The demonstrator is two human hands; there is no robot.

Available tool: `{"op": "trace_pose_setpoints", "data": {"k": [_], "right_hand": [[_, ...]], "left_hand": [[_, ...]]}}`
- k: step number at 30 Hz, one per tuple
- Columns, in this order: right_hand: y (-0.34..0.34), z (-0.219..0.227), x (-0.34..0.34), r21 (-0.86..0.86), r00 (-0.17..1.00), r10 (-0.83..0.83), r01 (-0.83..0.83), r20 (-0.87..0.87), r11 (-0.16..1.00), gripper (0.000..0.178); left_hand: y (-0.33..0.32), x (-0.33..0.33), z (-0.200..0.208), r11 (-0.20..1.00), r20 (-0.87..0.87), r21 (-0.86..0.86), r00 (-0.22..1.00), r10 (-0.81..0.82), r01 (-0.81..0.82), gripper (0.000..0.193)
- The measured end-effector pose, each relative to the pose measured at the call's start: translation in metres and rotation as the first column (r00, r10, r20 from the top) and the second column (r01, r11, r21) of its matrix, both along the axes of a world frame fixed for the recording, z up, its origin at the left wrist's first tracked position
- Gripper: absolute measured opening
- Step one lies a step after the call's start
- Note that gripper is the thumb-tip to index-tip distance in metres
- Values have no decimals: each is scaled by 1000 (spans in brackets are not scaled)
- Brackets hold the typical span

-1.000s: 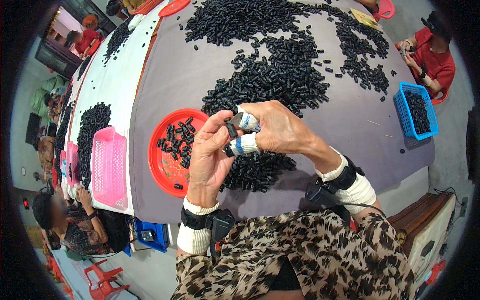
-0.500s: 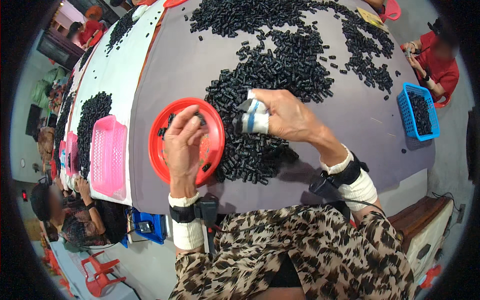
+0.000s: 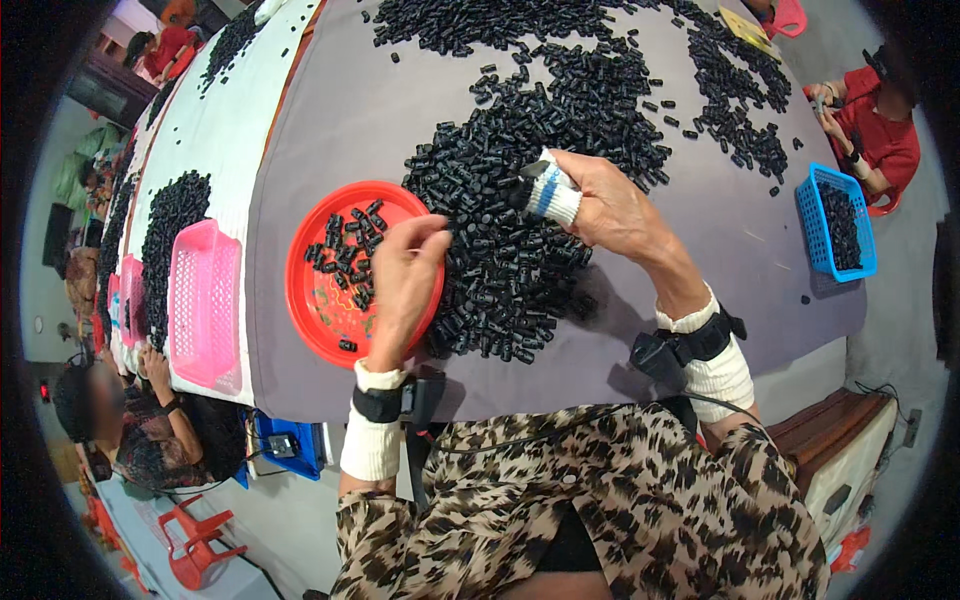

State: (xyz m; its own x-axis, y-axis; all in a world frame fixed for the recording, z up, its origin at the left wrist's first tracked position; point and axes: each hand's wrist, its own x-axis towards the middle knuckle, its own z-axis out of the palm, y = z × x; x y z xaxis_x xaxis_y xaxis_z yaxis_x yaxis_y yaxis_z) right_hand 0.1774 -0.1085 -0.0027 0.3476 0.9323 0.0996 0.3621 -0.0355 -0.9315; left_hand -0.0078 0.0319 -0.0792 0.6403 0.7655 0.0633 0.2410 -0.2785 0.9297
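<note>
My left hand (image 3: 405, 275) hovers over the right rim of a round red plate (image 3: 300, 310), its fingers reaching toward a heap of small black cylindrical pieces (image 3: 515, 255). Nothing shows between those fingers. Inside the plate lie several loose black pieces (image 3: 345, 250). Above the heap, my right hand (image 3: 615, 205) is closed, with white and blue wrappings (image 3: 553, 193) round its fingers. A small dark object with a greyish edge (image 3: 535, 168) pokes out at the fingertips; its kind is too small to make out. Both wrists carry white cuffs and black straps.
The heap stretches back across the grey tablecloth (image 3: 330, 100). A blue basket (image 3: 815, 235) with black pieces stands at the right edge, near a person in red (image 3: 880, 130). Pink baskets (image 3: 205, 305) sit on the white-covered table at left, beside another seated person (image 3: 130, 420).
My left hand has moved right from over the plate to its rim, and the dark piece at its fingers is gone. My right hand has shifted slightly right and up, still closed.
</note>
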Motion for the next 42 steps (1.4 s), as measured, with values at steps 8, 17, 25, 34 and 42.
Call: {"op": "trace_pose_setpoints", "data": {"k": [8, 17, 25, 34, 42], "right_hand": [[-7, -10, 7, -69, 1000, 7, -7, 0, 998, 23], [-5, -9, 4, -64, 999, 16, -20, -52, 998, 17], [5, -2, -6, 28, 1000, -15, 16, -25, 999, 20], [18, 37, -33, 156, 984, 163, -150, -72, 976, 21], [32, 55, -42, 203, 986, 164, -153, -41, 967, 24]], "left_hand": [[-17, 50, -19, 857, -294, 506, 954, 60, 102, 19], [-7, 49, -27, 782, -225, 604, 974, -18, 154, 12], [-9, 19, 56, 790, 514, -515, 857, -27, 333, 18], [-14, 4, 97, 799, 683, -404, 727, -61, 447, 21], [-11, 2, 105, 683, 760, -463, 650, -23, 565, 22]]}}
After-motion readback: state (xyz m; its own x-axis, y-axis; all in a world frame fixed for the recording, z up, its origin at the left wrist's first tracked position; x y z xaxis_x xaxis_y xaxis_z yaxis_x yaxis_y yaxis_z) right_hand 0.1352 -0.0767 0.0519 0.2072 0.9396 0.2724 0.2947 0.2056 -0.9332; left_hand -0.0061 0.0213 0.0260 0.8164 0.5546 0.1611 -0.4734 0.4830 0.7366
